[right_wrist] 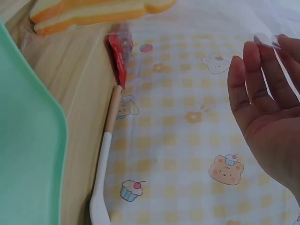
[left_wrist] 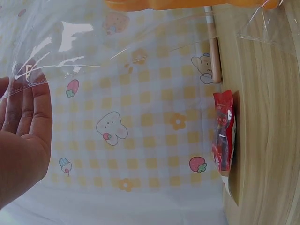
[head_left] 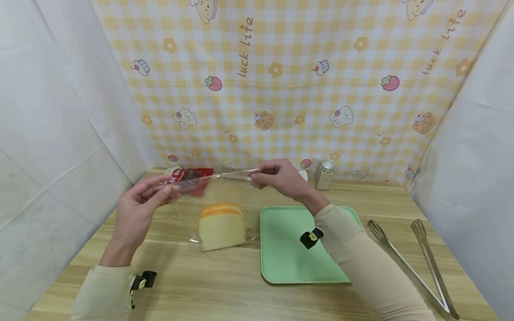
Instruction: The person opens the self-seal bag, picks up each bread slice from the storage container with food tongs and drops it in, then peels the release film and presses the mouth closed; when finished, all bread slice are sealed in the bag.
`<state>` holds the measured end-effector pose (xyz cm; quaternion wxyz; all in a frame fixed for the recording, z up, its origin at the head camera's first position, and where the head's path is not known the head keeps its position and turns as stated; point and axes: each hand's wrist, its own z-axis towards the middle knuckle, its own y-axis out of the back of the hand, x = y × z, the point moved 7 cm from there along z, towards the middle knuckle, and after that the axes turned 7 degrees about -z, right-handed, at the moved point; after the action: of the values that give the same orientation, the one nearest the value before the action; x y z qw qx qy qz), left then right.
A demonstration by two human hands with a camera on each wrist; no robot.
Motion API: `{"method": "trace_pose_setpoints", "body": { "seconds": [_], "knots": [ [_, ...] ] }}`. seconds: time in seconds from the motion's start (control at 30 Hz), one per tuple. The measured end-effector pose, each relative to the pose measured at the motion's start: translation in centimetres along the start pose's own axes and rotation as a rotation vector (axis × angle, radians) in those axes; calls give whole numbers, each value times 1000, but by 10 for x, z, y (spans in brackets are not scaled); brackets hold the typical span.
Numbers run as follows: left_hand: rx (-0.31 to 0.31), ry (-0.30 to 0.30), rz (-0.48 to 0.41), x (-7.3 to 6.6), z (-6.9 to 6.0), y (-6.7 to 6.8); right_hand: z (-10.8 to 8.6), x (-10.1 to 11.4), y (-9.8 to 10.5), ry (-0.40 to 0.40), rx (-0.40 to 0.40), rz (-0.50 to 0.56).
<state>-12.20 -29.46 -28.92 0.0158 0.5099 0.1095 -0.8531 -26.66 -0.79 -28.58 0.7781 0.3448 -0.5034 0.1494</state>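
A clear plastic bag (head_left: 217, 176) is stretched between my two hands, its top edge pulled into a nearly straight line. Bread slices (head_left: 222, 229) with orange crusts show low in the bag, upright; whether they touch the table cannot be told. My left hand (head_left: 136, 209) pinches the left end of the bag's edge between thumb and fingers. At the opposite end, my right hand (head_left: 283, 178) pinches the film with thumb and forefinger. In the right wrist view, the bread (right_wrist: 93, 14) hangs across the top, beyond the fingertips of the right hand (right_wrist: 272, 103).
Right of the bread lies a green tray (head_left: 297, 272), partly beneath my right forearm. Metal tongs (head_left: 431, 267) rest spread at the far right. Along the back are a red packet (head_left: 201, 189), a glass shaker (head_left: 324, 176) and a white spoon (right_wrist: 105, 154) with a wooden handle.
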Motion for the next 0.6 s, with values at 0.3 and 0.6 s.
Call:
{"method": "trace_pose_setpoints", "body": {
  "seconds": [0.3,0.6],
  "knots": [
    [245,201,207,19,-6,-3,-3,-6,-2,-14,24,29],
    [464,465,414,66,-17,5,-16,-46,-25,-139,260,-152]
  ]
}}
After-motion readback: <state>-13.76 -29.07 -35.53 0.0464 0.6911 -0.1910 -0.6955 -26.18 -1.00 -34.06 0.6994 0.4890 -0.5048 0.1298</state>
